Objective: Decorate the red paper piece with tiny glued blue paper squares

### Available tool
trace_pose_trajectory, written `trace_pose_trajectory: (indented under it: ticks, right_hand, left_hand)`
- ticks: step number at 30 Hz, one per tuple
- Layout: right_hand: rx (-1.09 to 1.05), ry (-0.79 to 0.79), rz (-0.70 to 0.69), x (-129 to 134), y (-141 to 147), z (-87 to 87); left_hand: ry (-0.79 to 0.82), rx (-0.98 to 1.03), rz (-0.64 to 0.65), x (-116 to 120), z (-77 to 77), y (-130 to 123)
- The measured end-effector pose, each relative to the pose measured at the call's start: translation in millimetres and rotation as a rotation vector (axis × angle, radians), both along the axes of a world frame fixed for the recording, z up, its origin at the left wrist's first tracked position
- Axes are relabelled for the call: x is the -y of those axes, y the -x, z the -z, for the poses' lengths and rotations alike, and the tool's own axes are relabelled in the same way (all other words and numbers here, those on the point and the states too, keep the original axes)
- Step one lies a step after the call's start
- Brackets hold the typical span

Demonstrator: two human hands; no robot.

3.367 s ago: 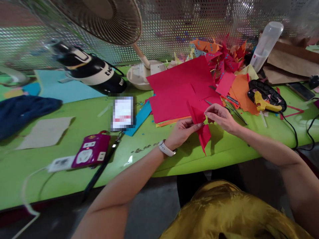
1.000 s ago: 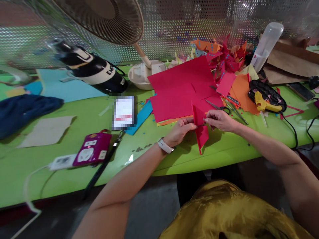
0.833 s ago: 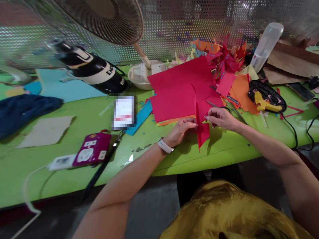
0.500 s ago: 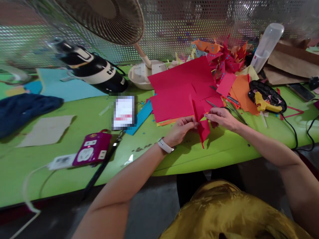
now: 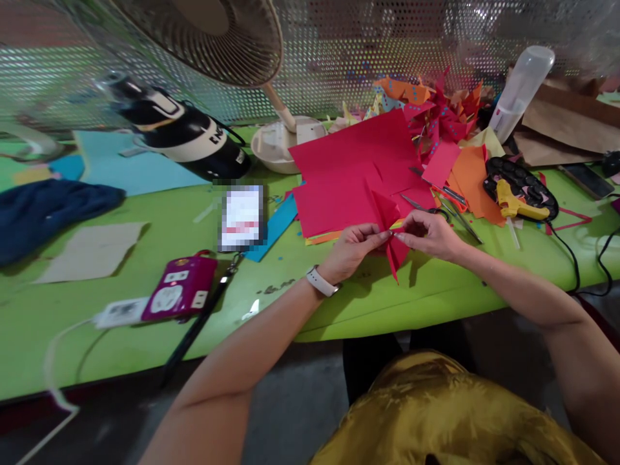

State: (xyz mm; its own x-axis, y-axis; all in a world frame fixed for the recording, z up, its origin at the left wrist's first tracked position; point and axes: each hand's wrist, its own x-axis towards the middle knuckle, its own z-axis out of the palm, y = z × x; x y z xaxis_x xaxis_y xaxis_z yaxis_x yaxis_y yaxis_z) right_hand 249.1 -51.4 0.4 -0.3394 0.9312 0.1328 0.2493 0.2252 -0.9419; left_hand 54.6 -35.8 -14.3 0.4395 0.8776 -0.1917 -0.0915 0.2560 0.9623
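Note:
Between my hands, above the table's near edge, is a folded piece of red paper. My left hand pinches it from the left between thumb and fingers. From the right, my right hand is closed on it too, its thumb and fingertips meeting the left ones at the middle of the fold. A small yellow bit shows by the right fingertips. Behind the hands lie large red sheets, with orange and yellow edges under them. Scissors rest on the sheets just beyond my right hand.
At the right are a yellow glue gun on a black palette, orange paper and a clear bottle. Cut paper shapes pile up behind. Leftward stand a fan, a black bottle and a purple power strip.
My right hand has moved left so its fingertips meet my left ones on the red paper. The paper has turned and its upper part now opens wider.

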Motion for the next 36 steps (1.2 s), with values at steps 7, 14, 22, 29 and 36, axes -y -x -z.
trace_pose_trajectory:
  ticks: [7, 14, 22, 29, 36]
  right_hand:
    - [0.018, -0.087, 0.077, -1, 2, 7.5]
    - [0.139, -0.414, 0.103, 1, -1, 5.0]
    - [0.242, -0.685, -0.011, -2, -9, 11.5]
    - [0.339, -0.863, -0.157, -6, -17, 0.7]
    - [0.284, -0.653, -0.188, -10, -19, 2.3]
  left_hand:
    - [0.074, 0.07, 0.002, -1, -2.8, 1]
    - [0.068, 0.099, 0.021, -2, -4.1, 2]
    - [0.038, 0.097, 0.04, -1, -6.8, 2]
    - [0.034, 0.047, 0.026, -2, -5.6, 3]
    - [0.019, 0.054, 0.046, -2, -7.1, 4]
